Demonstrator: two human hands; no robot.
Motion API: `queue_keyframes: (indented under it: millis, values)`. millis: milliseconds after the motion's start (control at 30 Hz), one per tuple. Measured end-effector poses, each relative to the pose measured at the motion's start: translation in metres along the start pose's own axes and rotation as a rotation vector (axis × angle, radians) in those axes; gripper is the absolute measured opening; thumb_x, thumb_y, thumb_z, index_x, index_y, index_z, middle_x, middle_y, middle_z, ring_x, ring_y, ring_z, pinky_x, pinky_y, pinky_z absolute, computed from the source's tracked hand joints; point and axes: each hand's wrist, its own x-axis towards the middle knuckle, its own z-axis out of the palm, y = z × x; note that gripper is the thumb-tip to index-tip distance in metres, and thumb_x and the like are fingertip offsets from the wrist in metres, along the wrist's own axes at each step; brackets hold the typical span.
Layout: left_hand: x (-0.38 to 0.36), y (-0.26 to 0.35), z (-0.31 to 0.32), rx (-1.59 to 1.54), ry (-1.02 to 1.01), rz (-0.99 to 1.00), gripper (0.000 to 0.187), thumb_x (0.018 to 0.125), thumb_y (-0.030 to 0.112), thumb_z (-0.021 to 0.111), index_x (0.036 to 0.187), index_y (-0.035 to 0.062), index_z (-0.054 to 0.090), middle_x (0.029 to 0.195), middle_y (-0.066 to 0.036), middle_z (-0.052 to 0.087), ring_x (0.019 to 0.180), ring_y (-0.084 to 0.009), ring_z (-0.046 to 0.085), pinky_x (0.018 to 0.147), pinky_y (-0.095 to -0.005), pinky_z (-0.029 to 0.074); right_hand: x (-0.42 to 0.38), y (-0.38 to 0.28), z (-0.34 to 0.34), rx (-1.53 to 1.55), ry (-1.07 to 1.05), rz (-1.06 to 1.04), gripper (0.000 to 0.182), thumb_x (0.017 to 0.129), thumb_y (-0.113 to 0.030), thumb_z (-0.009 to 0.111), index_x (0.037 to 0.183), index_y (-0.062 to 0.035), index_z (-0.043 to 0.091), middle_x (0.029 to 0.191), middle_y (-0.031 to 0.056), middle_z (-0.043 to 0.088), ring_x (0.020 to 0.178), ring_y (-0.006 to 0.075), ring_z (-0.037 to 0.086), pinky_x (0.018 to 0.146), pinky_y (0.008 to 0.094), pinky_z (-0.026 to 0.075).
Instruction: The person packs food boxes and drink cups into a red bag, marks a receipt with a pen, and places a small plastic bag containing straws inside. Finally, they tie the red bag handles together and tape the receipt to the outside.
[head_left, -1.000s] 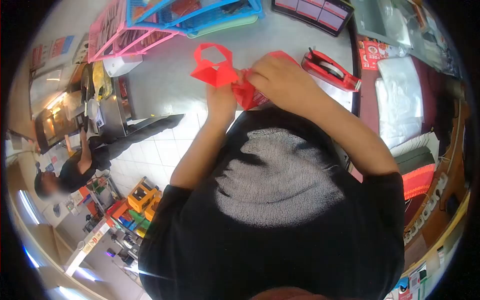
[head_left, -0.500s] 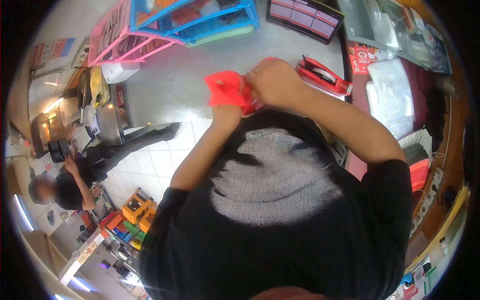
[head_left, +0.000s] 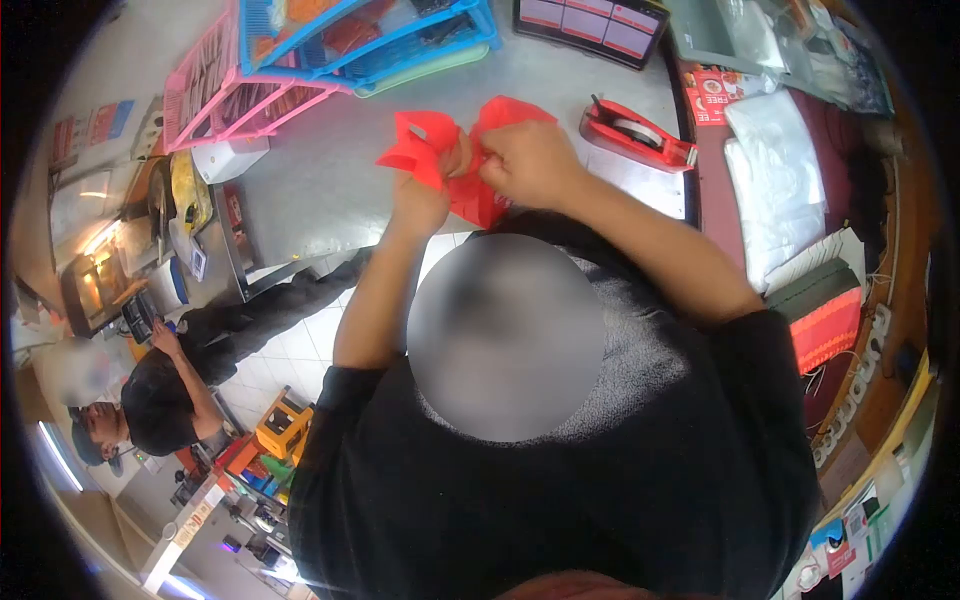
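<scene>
Head: right hand (head_left: 530,165) partly hides bag (head_left: 478,203).

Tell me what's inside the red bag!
Only its outside shows. The red bag's bunched cloth, held by the left hand and right hand, covers the inside, so I can't tell whether anything is in there.

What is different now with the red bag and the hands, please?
The handle of the red bag, first an open loop, is now crumpled above the left hand. The right hand, first draped over the bag, is now closed on it. The co-worker now holds a dark container, not visible at first. Both hands stay on the bag; the tape dispenser and tablet stay in place.
</scene>
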Motion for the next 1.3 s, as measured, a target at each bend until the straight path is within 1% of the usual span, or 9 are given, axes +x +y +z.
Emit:
queue_keyframes:
  millis: [100,200,367,533,767,1000,1100,1200,1300]
  values:
    - [0.004,0.001,-0.008,-0.103,0.008,-0.080,0.048,0.106,0.037,0.042,0.067,0.0102,0.029,0.067,-0.002,0.034,0.066,-0.0167,0.030,0.066,-0.0325,0.026,-0.018,0.013,0.003,0.240,0.140,0.081,0.015,0.078,-0.018,0.059,0.084,-0.0049,0.060,0.072,0.0156,0.060,0.069,0.0339,0.061,0.061,0.0445,0.048]
    - [0.003,-0.022,-0.058,-0.301,-0.229,0.027,0.014,0.102,0.014,0.053,0.093,0.0040,0.049,0.086,-0.002,0.048,0.080,-0.0157,0.047,0.075,-0.0294,0.040,-0.054,0.082,-0.017,0.382,0.510,0.097,0.010,0.089,-0.013,0.058,0.091,-0.0040,0.061,0.073,0.0122,0.058,0.068,0.0230,0.058,0.064,0.0379,0.047]
    - [-0.012,0.010,-0.021,0.285,0.200,0.064,0.021,0.095,0.021,0.068,0.102,0.0022,0.061,0.096,-0.008,0.061,0.091,-0.0224,0.060,0.085,-0.0357,0.047,-0.139,0.195,-0.060,0.336,0.623,0.456,0.011,0.087,-0.008,0.066,0.088,-0.0038,0.057,0.077,0.0087,0.054,0.074,0.0211,0.055,0.071,0.0339,0.046]
    - [-0.024,-0.024,-0.013,0.606,0.207,-0.176,0.035,0.102,0.032,0.057,0.104,-0.0018,0.065,0.110,-0.013,0.065,0.105,-0.0221,0.062,0.090,-0.0327,0.048,-0.164,0.212,-0.063,-0.070,0.529,0.392,0.020,0.086,-0.012,0.072,0.096,-0.0029,0.057,0.091,0.0107,0.058,0.088,0.0248,0.057,0.081,0.0360,0.046]
    - [-0.016,-0.007,-0.032,0.250,0.155,0.095,0.051,0.107,0.041,0.042,0.087,-0.0019,0.061,0.106,-0.013,0.066,0.101,-0.0239,0.063,0.096,-0.0378,0.047,-0.162,0.230,-0.062,0.004,0.450,0.388,0.024,0.083,-0.012,0.073,0.098,-0.0009,0.057,0.098,0.0155,0.057,0.096,0.0324,0.057,0.088,0.0412,0.045]
    - [-0.013,-0.002,-0.048,0.334,0.191,-0.286,0.050,0.105,0.043,0.045,0.115,-0.0011,0.064,0.118,-0.015,0.062,0.108,-0.0192,0.059,0.099,-0.0352,0.044,-0.166,0.239,-0.065,0.080,0.322,0.304,0.068,0.069,-0.018,0.088,0.125,-0.0008,0.055,0.118,0.0189,0.060,0.114,0.0368,0.057,0.098,0.0429,0.046]
    - [-0.023,0.002,-0.050,0.548,0.262,-0.126,0.049,0.104,0.042,0.049,0.128,-0.0002,0.056,0.126,-0.013,0.058,0.106,-0.0192,0.058,0.099,-0.0348,0.044,-0.159,0.234,-0.072,0.006,0.150,0.302,0.087,0.060,-0.017,0.093,0.133,0.0000,0.050,0.129,0.0214,0.057,0.123,0.0381,0.054,0.105,0.0425,0.044]
    - [-0.032,0.022,-0.008,0.855,0.533,0.373,0.060,0.098,0.041,0.060,0.140,0.0023,0.044,0.128,-0.013,0.057,0.109,-0.0213,0.059,0.099,-0.0361,0.045,-0.160,0.242,-0.062,0.067,0.069,0.403,0.085,0.059,-0.012,0.092,0.133,-0.0041,0.051,0.129,0.0198,0.061,0.121,0.0366,0.058,0.103,0.0424,0.047]
    - [-0.029,0.044,0.060,1.088,0.447,0.905,0.069,0.093,0.038,0.064,0.145,0.0021,0.038,0.125,-0.011,0.062,0.109,-0.0186,0.062,0.092,-0.0332,0.049,-0.161,0.252,-0.049,0.124,0.108,0.396,0.076,0.062,-0.009,0.090,0.129,-0.0059,0.054,0.128,0.0187,0.063,0.120,0.0356,0.061,0.100,0.0418,0.049]
